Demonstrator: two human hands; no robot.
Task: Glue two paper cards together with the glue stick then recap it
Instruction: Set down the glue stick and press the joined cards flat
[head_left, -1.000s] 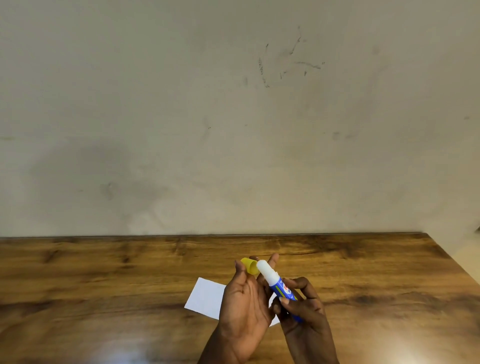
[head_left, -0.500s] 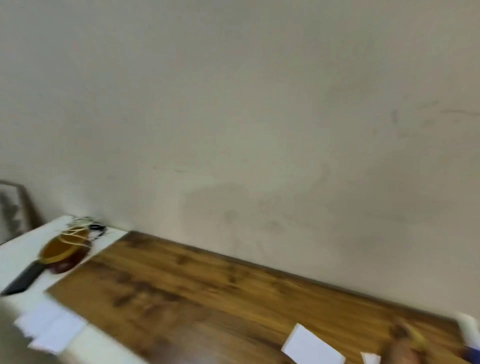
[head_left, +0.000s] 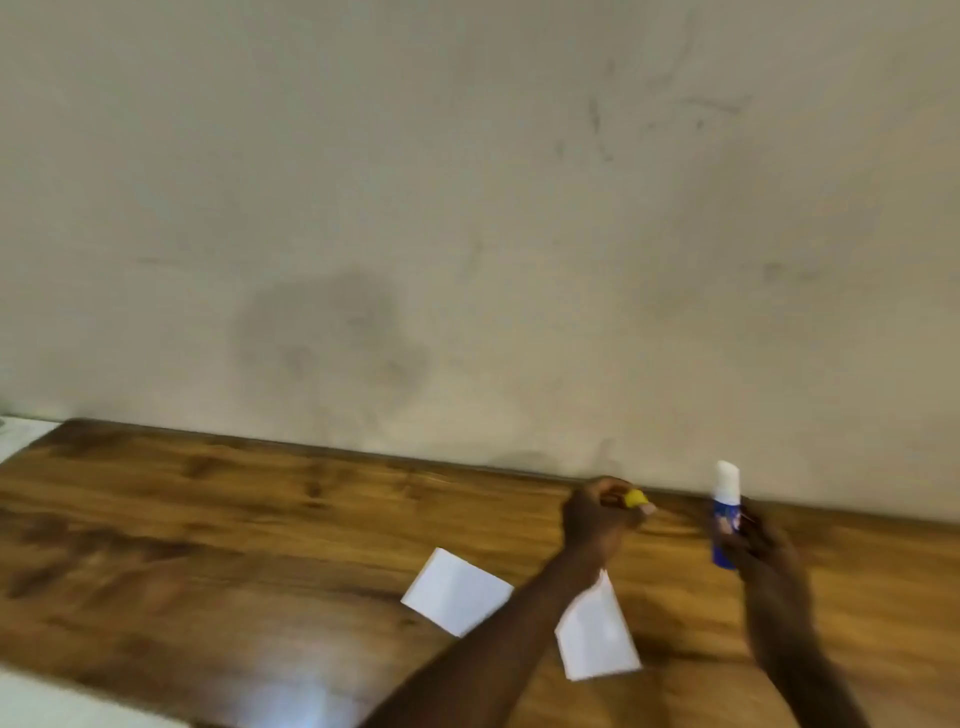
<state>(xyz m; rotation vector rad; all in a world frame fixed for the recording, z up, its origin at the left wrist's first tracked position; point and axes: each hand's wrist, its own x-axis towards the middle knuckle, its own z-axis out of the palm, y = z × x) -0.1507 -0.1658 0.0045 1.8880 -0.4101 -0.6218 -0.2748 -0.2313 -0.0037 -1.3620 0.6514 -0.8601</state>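
Observation:
My left hand (head_left: 597, 514) is closed around the small yellow cap (head_left: 635, 499), held above the far part of the wooden table (head_left: 208, 545). My right hand (head_left: 758, 545) grips the blue glue stick (head_left: 725, 519) upright, its white glue end exposed at the top. The two hands are apart. Two white paper cards lie flat on the table below my left forearm: one (head_left: 457, 592) to its left, the other (head_left: 597, 639) to its right. The view is blurred.
A plain, stained wall (head_left: 467, 234) rises directly behind the table's far edge. A pale surface (head_left: 31, 696) borders the table at the left and lower left.
The head camera swung left, then partly back. My hands have separated: the left with the cap went left, the right with the glue stick went right and tilted it upright.

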